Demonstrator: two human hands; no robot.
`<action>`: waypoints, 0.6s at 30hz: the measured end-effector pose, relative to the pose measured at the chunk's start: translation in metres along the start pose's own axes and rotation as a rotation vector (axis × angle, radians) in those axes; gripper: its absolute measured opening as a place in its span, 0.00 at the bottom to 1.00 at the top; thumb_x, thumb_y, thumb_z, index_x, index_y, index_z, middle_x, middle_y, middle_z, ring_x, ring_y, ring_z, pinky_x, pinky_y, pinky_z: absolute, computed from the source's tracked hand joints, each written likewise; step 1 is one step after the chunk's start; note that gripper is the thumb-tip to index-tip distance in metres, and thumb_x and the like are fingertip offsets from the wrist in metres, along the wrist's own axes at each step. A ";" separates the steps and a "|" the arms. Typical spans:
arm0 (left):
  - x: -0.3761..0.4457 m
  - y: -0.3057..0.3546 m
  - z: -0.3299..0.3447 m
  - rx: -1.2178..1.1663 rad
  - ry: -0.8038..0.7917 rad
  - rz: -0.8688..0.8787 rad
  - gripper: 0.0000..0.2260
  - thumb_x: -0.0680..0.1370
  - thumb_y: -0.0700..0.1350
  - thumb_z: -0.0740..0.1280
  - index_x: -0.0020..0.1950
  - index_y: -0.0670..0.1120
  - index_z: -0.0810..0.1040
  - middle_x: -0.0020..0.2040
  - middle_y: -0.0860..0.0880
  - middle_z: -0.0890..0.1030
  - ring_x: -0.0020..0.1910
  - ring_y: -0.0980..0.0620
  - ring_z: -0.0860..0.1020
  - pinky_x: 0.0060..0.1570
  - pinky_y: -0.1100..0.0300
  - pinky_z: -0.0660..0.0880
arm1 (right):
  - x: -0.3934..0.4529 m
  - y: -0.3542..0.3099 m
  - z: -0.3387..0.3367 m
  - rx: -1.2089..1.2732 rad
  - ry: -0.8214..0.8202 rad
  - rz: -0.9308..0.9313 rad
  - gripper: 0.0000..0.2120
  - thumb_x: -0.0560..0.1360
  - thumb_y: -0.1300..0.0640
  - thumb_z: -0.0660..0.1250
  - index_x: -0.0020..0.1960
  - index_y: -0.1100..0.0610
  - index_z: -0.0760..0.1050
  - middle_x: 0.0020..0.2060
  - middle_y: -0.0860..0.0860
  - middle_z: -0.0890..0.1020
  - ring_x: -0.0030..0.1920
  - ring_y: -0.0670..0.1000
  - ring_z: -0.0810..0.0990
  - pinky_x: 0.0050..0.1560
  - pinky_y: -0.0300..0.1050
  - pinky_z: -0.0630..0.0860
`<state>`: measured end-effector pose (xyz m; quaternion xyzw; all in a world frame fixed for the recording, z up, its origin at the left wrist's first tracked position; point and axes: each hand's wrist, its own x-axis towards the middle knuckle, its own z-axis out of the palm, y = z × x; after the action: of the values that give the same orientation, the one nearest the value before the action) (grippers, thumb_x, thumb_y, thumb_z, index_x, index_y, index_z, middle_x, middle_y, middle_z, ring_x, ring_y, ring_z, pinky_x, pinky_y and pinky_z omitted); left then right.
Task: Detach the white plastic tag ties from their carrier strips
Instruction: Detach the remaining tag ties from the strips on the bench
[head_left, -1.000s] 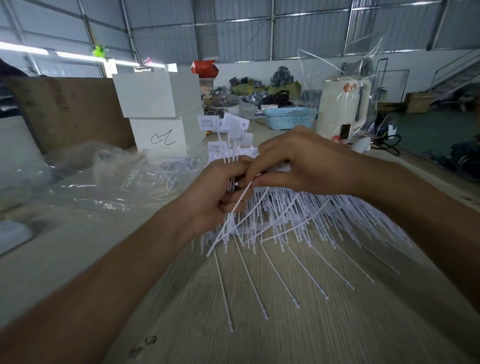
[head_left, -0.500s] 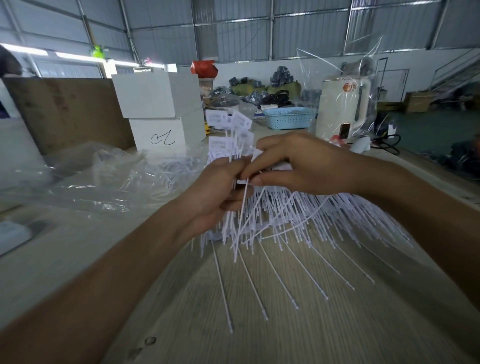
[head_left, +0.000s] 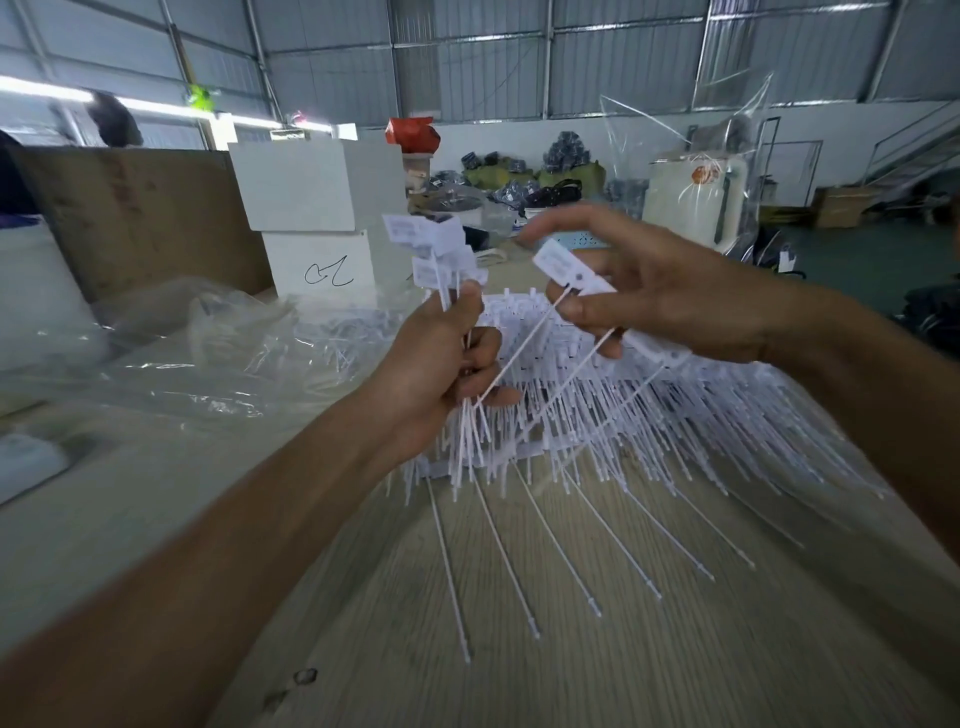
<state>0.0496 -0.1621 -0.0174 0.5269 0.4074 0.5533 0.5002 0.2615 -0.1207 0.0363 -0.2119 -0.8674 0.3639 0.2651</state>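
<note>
Tag ties on carrier strips (head_left: 649, 415) are lying in a wide fanned heap across the wooden table (head_left: 571, 649), tails spilling toward the near edge, several long single tails reaching out past the rest. Behind the heap, crumpled clear plastic bags (head_left: 197, 358) are sitting at the left, with stacked white boxes (head_left: 311, 208) beyond them.

Left hand (head_left: 441, 374) is holding a bundle of loose ties (head_left: 441, 270) upright above the heap, fingers curled round the stems, flag heads sticking out over the thumb, tails hanging below the fist. Right hand (head_left: 649, 296) is pinching the head end of a short strip piece (head_left: 571, 273), thumb underneath and fingers on top, index finger lifted; two or three thin tails are running from it down toward the left fist. Whether those ties are already free of the strip cannot be told; the picture is blurred there.

Judgement on the step: the person appears to be parting ties from this piece and feeding them into the left bundle. Doing it well likely means gripping close to the joint, not out on the tail, and twisting or snapping sideways so the thin stem is not stretching or kinking. Left grip should be staying firm enough that the gathered stems are not slipping out as each new tie is being added, heads aligned.
</note>
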 end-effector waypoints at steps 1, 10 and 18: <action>0.001 -0.001 -0.001 -0.015 0.027 -0.006 0.10 0.86 0.53 0.55 0.52 0.47 0.65 0.29 0.51 0.59 0.22 0.54 0.56 0.28 0.58 0.75 | 0.001 0.003 -0.004 0.097 0.064 0.016 0.29 0.74 0.65 0.69 0.72 0.50 0.66 0.49 0.43 0.85 0.39 0.42 0.80 0.35 0.41 0.79; 0.004 -0.004 -0.006 -0.023 -0.022 0.075 0.12 0.86 0.44 0.55 0.54 0.44 0.77 0.30 0.50 0.64 0.25 0.54 0.60 0.30 0.61 0.71 | -0.005 0.021 -0.021 0.264 0.244 0.021 0.13 0.71 0.57 0.71 0.55 0.56 0.83 0.44 0.52 0.84 0.36 0.43 0.76 0.34 0.36 0.75; 0.003 0.000 -0.013 -0.063 -0.018 0.016 0.13 0.86 0.54 0.56 0.61 0.51 0.76 0.31 0.51 0.57 0.26 0.54 0.54 0.23 0.65 0.55 | -0.011 0.035 -0.028 0.348 0.061 0.118 0.15 0.75 0.57 0.68 0.61 0.52 0.81 0.42 0.52 0.82 0.34 0.45 0.74 0.28 0.35 0.71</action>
<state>0.0370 -0.1579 -0.0185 0.5192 0.3809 0.5650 0.5158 0.2933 -0.0899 0.0232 -0.2241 -0.7690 0.5169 0.3021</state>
